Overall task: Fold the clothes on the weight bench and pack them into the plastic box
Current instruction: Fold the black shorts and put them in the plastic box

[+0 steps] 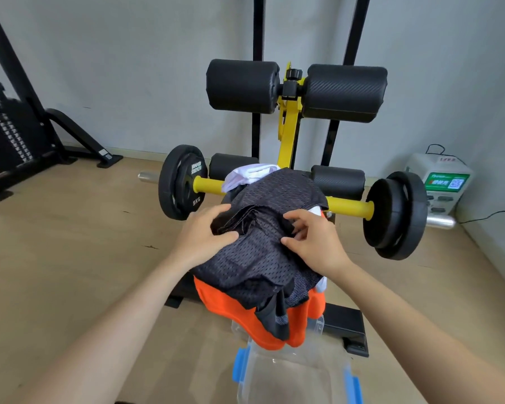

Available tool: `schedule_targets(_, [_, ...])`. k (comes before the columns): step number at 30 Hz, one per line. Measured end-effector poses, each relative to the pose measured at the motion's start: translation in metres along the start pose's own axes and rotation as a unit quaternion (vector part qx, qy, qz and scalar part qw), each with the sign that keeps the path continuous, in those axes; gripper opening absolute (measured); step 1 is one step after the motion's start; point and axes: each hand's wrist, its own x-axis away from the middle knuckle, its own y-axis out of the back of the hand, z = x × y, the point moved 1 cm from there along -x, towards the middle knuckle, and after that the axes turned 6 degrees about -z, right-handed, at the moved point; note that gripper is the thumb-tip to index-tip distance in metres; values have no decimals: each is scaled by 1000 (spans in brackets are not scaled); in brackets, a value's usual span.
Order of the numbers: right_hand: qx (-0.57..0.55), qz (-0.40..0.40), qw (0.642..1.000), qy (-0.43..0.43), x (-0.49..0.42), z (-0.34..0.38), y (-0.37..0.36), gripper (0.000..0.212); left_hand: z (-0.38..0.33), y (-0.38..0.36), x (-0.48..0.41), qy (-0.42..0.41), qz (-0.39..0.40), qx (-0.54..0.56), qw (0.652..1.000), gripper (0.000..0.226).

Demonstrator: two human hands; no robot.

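the weight bench (287, 126), with a yellow frame and black roller pads, stands beyond both hands and carries the pile of clothes. a yellow bar crosses it, with a weight plate (181, 188) beyond the left hand and two more plates beyond the right hand. the dark mesh garment (260, 263) lies on top of the pile, under and between the hands. the orange garment (225, 301) hangs below it, nearer to the person than the hands. the clear plastic box (303, 383) with blue latches stands on the floor, below the orange garment. the left hand (204, 237) pinches a bunched fold of the mesh. the right hand (315, 243) grips the mesh edge between thumb and curled fingers. a white garment (245, 174) shows beyond the hands.
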Motion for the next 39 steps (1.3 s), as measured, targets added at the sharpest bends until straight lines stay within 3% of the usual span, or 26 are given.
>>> schedule_targets(3, [6, 2, 1000, 16, 0, -1, -5, 35, -6, -5, -3, -36, 20, -104, 994, 55])
schedule_targets(5, [14, 6, 1000, 25, 0, -2, -7, 29, -8, -5, -6, -33, -15, -120, 992, 34])
schedule_targets(7, [23, -2, 999, 28, -2, -5, -5, 25, -9, 0, -14, -23, -51, -95, 994, 24])
schedule_targets(11, [17, -65, 998, 18, -11, -13, 5, 19, -23, 22, -46, -7, -14, 34, 999, 24])
schedule_targets(14, [4, -91, 996, 0, -17, -22, 8, 20, -30, 27, -69, 47, -93, 9, 994, 14])
schedule_targets(17, [-3, -76, 997, -8, -20, -31, 8, 21, -34, 18, -72, 60, -123, -49, 989, 20])
schedule_targets(22, [-67, -136, 985, -86, -37, -61, 20, 8, -65, -14, -31, -53, -29, -10, 998, 30])
schedule_targets(25, [-87, -173, 966, -172, -57, -96, 30, 6, -82, -34, -2, -121, 29, -64, 990, 55])
schedule_targets(28, [-107, -150, 954, -239, -79, -125, 32, 13, -84, -51, 13, -91, 76, -122, 985, 76])
schedule_targets(31, [-146, -99, 943, -283, -102, -141, 27, 21, -80, -59, 12, -69, 86, -136, 985, 81])
schedule_targets(35, [-215, -49, 930, -293, -122, -149, 14, 31, -81, -63, 5, -46, 83, -166, 981, 79])
schedule_targets(39, [-225, -18, 928, -296, -132, -151, 0, 29, -80, -69, 2, -37, 90, -183, 978, 86])
